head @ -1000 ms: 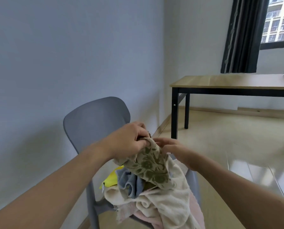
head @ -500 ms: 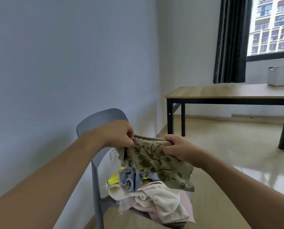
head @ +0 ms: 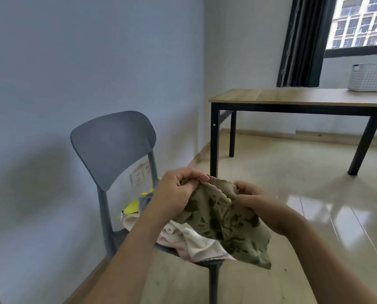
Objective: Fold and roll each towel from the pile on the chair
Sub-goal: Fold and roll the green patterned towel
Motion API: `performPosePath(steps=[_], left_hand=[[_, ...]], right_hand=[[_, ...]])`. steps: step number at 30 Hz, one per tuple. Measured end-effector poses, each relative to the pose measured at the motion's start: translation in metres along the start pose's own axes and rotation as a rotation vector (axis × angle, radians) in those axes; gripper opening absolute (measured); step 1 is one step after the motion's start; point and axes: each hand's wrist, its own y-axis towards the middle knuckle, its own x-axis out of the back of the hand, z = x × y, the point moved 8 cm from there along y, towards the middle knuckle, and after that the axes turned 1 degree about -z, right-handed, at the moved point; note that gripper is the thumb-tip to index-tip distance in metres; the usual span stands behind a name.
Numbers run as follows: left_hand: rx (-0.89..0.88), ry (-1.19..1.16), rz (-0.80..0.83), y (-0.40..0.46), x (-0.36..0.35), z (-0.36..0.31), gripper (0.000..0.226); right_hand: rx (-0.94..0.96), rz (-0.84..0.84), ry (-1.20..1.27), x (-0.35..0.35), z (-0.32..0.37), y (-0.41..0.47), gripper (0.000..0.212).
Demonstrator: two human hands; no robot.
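The chair (head: 113, 145) is carrying the pile (head: 189, 240). Above it, the left hand (head: 174, 194) and right hand (head: 252, 196) are pinching the towel (head: 225, 218) along its top edge. It is hanging limp: soft, light, best gripped at corners.

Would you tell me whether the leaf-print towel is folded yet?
Not folded: the leaf-print towel hangs loose and crumpled, its top edge pinched by the left hand and right hand.

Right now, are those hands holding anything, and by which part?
Yes. Both hands hold one leaf-patterned towel by its upper edge: the left hand grips one end, the right hand pinches the other.
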Motion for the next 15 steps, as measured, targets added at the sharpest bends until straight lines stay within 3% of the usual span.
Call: performPosePath(steps=[2, 4, 7, 11, 15], left_hand=[[-0.01, 0.004, 0.03, -0.002, -0.019, 0.01, 0.026], [-0.029, 0.016, 0.014, -0.001, -0.028, 0.017, 0.018], [-0.017, 0.009, -0.026, 0.007, -0.032, 0.028, 0.015], [-0.013, 0.012, -0.09, 0.013, -0.03, 0.032, 0.013], [0.006, -0.018, -0.12, 0.018, -0.028, 0.03, 0.009]], right_hand=[[0.009, 0.061, 0.072, -0.008, -0.016, 0.0, 0.038], [0.044, 0.06, 0.067, -0.008, -0.024, 0.006, 0.029], [0.097, -0.04, 0.033, 0.004, -0.027, 0.014, 0.014], [0.168, -0.164, -0.039, 0.015, -0.026, 0.017, 0.012], [0.278, -0.227, 0.103, 0.014, -0.016, 0.016, 0.018]])
